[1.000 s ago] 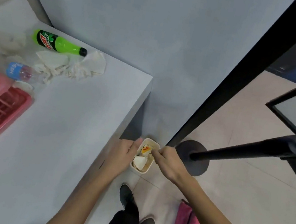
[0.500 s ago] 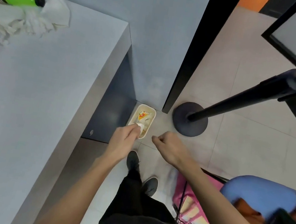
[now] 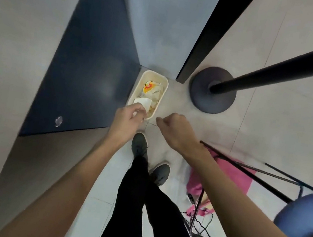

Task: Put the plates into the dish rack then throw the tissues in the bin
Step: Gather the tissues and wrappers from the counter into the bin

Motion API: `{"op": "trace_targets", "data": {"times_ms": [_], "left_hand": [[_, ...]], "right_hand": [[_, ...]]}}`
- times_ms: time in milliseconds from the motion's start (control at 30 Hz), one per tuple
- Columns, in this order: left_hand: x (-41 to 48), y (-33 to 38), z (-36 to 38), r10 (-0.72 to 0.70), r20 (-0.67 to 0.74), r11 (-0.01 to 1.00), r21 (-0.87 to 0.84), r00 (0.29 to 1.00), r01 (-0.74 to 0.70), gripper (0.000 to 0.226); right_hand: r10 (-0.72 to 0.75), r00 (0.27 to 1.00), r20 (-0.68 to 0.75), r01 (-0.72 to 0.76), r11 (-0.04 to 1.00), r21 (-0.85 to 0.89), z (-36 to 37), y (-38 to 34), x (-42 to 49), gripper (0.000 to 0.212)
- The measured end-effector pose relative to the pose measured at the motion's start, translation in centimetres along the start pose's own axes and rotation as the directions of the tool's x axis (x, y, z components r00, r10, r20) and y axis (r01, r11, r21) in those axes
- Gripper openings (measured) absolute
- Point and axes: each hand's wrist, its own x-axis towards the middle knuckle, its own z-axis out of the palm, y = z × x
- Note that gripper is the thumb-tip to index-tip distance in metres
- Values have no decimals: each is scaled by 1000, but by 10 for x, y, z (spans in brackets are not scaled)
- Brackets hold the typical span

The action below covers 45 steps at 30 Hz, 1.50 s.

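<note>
Left hand [image 3: 129,119] pinches white tissue [image 3: 143,102] above cream bin [image 3: 155,75]; right hand [image 3: 173,125] curled, empty.

The floor [image 3: 271,136] was made of big pale tiles. A grey table top [image 3: 14,54] filled the left of the frame, with a dark blue panel [image 3: 90,63] beside it going down to the floor. A grey wall [image 3: 163,17] stood at the top middle, next to a black post [image 3: 216,35]. A round dark base [image 3: 199,98] with a black pole [image 3: 283,64] sat upper right. A blurry blue seat [image 3: 304,215] was at lower right, near black wires [image 3: 198,232].
</note>
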Motion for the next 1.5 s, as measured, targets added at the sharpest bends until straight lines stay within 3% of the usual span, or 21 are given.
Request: {"op": "trace_targets", "data": {"times_ms": [100,200,333,600,833,1067,1133,1233,1300,1333,1433,1500], "left_hand": [[36,-32,21,-43,0,998,-43,999,43,27],[72,-63,40,0,-6,999,-36,1000,-1,26],[129,-107,63,-17,32,1000,-19,999,17,17],[243,-169,97,-90,92,963,263,992,63,10],[300,-189,122,-172,138,920,377,976,109,12],[304,-202,127,-241,165,900,406,956,157,30],[298,-206,123,-210,118,936,311,971,165,33],[278,-212,112,24,3,974,226,1000,-24,22],[261,-222,106,196,-71,938,305,978,-165,21],[254,-228,105,220,-105,920,354,970,-171,27],[235,-247,109,59,-128,926,379,990,-6,61],[227,-257,112,-37,-88,941,333,995,65,71]], "right_hand": [[5,1000,4,-5,999,-34,19,15,38,55],[11,1000,2,-10,999,-40,39,32,76,54],[8,999,39,-10,999,53,67,58,123,39],[77,982,173,-122,955,272,124,110,191,14],[91,981,170,-140,943,301,157,136,220,14],[101,981,163,-147,942,303,169,147,221,10],[117,980,159,-161,938,306,169,148,224,11],[131,978,161,-175,938,300,169,146,235,12],[133,979,151,-174,938,301,168,144,245,10],[132,981,141,-169,942,290,167,143,251,8],[118,988,97,-139,959,247,166,138,274,1],[118,991,68,-132,956,262,164,133,291,5]]}}
